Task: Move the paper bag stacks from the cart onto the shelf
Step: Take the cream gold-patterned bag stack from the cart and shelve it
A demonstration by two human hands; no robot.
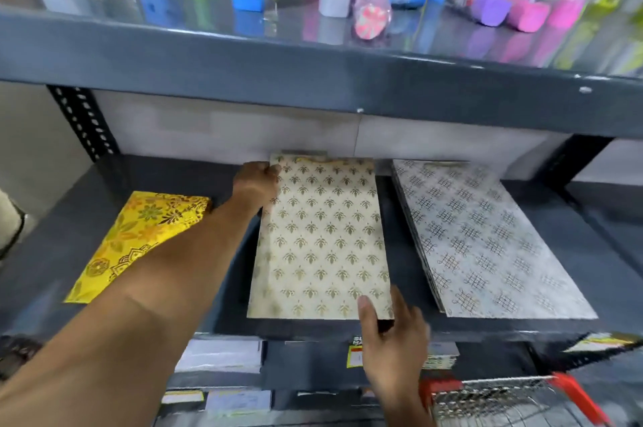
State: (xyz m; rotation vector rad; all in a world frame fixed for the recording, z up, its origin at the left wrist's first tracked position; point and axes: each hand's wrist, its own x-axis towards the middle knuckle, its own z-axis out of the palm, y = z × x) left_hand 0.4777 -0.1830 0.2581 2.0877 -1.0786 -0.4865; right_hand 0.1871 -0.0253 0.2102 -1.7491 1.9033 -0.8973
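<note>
Three bag stacks lie on the shelf (52,252). The left hand (255,183) and right hand (393,339) grip the middle stack (320,238) at opposite corners. The cart (504,395) contents are unclear.

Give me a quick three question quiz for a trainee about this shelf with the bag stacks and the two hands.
1. True or false: the yellow floral stack lies left of the cream stack.
2. Which hand grips the cream stack's near right corner: A left hand, B right hand?
3. How many bag stacks lie on the middle shelf, counting the grey lattice stack?

Key: 1 true; 2 B; 3 three.
</note>
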